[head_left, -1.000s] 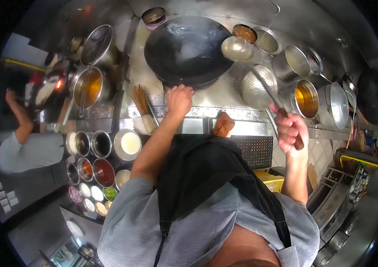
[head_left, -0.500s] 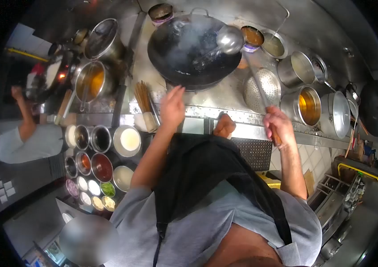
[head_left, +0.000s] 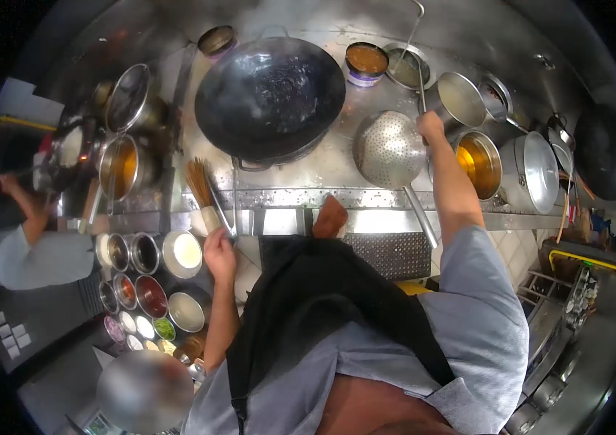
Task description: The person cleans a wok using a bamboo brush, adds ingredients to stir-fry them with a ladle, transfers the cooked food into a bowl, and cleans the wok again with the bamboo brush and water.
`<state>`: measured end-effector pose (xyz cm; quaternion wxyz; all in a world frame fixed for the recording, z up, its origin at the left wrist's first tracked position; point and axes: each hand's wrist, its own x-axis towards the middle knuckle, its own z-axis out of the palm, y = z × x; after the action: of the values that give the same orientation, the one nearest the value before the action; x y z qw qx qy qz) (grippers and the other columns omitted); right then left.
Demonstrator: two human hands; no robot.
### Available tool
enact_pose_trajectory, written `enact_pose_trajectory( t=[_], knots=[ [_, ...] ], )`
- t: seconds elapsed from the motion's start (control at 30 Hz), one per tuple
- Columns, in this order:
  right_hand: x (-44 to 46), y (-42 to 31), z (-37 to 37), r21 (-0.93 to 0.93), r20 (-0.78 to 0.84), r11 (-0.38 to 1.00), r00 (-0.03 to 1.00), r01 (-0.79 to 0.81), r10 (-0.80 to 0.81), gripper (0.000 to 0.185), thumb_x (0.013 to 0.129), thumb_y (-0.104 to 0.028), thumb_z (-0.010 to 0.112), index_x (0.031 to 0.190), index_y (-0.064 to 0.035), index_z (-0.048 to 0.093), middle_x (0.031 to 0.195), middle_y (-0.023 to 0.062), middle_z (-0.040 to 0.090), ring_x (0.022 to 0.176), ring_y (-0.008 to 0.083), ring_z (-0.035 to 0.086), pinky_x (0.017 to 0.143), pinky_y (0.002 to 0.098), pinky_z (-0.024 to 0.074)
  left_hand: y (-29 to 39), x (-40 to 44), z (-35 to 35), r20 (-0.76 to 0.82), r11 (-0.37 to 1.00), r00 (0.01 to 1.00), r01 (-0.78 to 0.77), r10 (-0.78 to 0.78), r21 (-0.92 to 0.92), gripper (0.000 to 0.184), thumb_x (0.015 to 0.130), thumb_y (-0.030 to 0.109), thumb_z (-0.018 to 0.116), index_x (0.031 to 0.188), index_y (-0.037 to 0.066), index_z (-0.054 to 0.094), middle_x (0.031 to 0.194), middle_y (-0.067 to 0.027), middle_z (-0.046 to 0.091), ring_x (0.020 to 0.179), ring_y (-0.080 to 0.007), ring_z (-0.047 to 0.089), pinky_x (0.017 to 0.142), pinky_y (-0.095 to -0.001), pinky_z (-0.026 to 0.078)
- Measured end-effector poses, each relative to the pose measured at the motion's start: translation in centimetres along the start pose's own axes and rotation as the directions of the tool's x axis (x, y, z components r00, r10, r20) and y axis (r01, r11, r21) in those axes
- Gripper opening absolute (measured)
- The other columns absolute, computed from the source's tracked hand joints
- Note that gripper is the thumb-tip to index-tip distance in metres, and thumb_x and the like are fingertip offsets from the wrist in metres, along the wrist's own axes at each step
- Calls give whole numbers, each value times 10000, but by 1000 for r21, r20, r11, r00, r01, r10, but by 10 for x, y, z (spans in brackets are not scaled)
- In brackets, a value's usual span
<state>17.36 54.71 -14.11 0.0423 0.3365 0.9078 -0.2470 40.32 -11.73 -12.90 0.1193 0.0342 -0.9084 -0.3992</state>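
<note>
My left hand [head_left: 221, 255] is closed at the handle end of a bamboo wok brush [head_left: 199, 187], beside a thin metal utensil handle [head_left: 222, 210]. The brush bristles rest at the stove's front ledge. With my right arm stretched forward, my right hand [head_left: 431, 127] grips the ladle [head_left: 422, 96] by its handle, which points up toward a metal bowl of pale liquid [head_left: 403, 71]; the ladle's cup cannot be made out. A large black wok [head_left: 270, 100], wet inside with faint steam, sits left of my right hand. Below that hand lies a perforated strainer [head_left: 389, 148] with a long handle.
At right stand a pot of yellow oil [head_left: 478, 165], a steel pot [head_left: 460, 100] and an upright black wok [head_left: 605, 152]. A tin of brown sauce [head_left: 367, 59] is behind. Sauce and ingredient bowls [head_left: 151, 296] fill the left. Another person [head_left: 43, 248] works at far left.
My left hand has moved from near the wok down to the brush handle. My right hand has carried the ladle from over the wok to the bowl at the back right. The view has shifted.
</note>
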Motion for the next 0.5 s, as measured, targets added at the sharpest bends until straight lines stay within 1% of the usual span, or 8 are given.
enact_pose_trajectory(
  t=[0.07,0.1,0.2,0.23,0.33,0.4,0.47,0.5],
  knots=[
    [20,-9,-5,345,405,892,904,-291,138,225,870,-152,552,1006,16,616,863,183,697,692,278,676,581,411,535,6,-8,0,6,999,999,37,-37,-14,241,913,-23,524,1087,-33,691,1108,-178,688,1041,-302,657,952,-361,495],
    [19,-8,-8,756,541,430,841,-493,13,95,869,-68,530,866,17,572,711,93,573,544,177,535,476,301,454,11,-9,2,10,998,998,57,-57,-20,234,918,-17,529,1086,-30,692,1109,-177,688,1045,-301,656,956,-361,494],
    [11,-17,-48,616,649,-325,696,-718,-307,91,877,-6,497,786,-11,488,658,37,472,523,155,482,476,271,443,10,-10,9,-52,999,998,32,-33,-13,240,865,-19,558,1045,-9,716,1071,-183,702,1001,-336,665,878,-402,525],
    [-8,-24,-63,549,626,-433,695,-715,-352,130,888,13,463,763,-13,433,678,18,450,531,133,479,467,238,421,9,-10,10,-56,999,998,36,-37,-26,237,866,-10,564,1047,-8,717,1069,-184,703,999,-341,664,880,-404,523],
    [-54,-33,-93,642,536,-448,782,-622,-319,97,886,18,461,799,-7,428,724,29,473,544,116,487,467,232,423,-4,5,7,-11,999,999,32,-32,17,227,868,35,587,1049,-2,721,1077,-197,700,1005,-361,658,898,-414,515],
    [-85,-36,-117,610,564,-402,730,-683,-386,38,888,23,464,906,55,452,747,42,486,561,119,500,466,229,423,-12,20,2,29,990,998,48,-52,131,249,876,92,598,1072,-10,712,1089,-229,690,1031,-379,650,938,-438,494],
    [-133,-45,-141,597,549,-409,723,-690,-419,321,905,4,470,1173,171,409,792,60,506,594,120,521,462,224,420,-25,43,-4,162,920,984,10,-80,392,418,870,156,604,1254,-8,620,1150,-257,667,1061,-394,641,963,-468,482],
    [-158,-52,-152,596,547,-413,724,-689,-420,343,918,-12,469,1198,174,401,811,59,509,591,118,519,461,226,420,-31,56,-3,191,877,962,83,-194,472,507,873,212,597,1329,-6,551,1190,-260,650,1095,-407,626,977,-473,478]
  ],
)
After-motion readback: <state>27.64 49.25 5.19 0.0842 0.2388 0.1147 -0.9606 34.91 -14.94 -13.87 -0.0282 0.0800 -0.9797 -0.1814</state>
